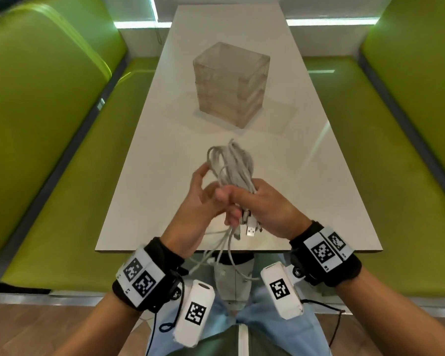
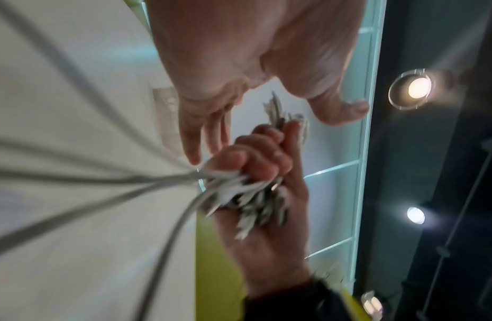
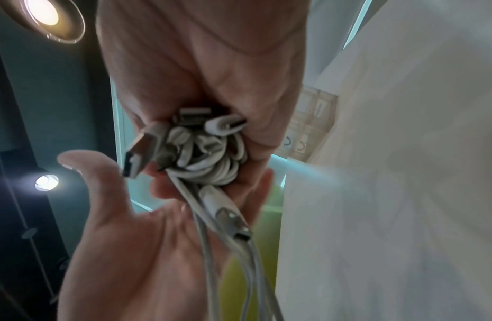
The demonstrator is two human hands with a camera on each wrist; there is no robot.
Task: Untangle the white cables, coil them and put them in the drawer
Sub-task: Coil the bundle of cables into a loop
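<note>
A bundle of white cables [image 1: 233,163] is held up over the near end of the white table [image 1: 144,201]. My right hand [image 1: 260,201] grips the bundle in its fist, with loops standing up above it and plugs [image 1: 251,231] poking out below. Several loose cable ends hang past the table edge toward my lap. My left hand [image 1: 203,186] is open beside the bundle, its straight fingers touching the loops and its thumb held apart. The right wrist view shows the coiled cables [image 3: 209,160] in the right fist [image 3: 201,76] above the open left palm [image 3: 135,239]. A translucent drawer unit [image 1: 231,83] stands mid-table, its drawers closed.
Green padded benches [image 1: 49,124] run along both sides of the narrow table. A clear flat sheet [image 1: 280,116] lies under and around the drawer unit. The wooden floor [image 1: 36,330] shows beneath my arms, and ceiling lamps [image 2: 418,86] appear in the wrist views.
</note>
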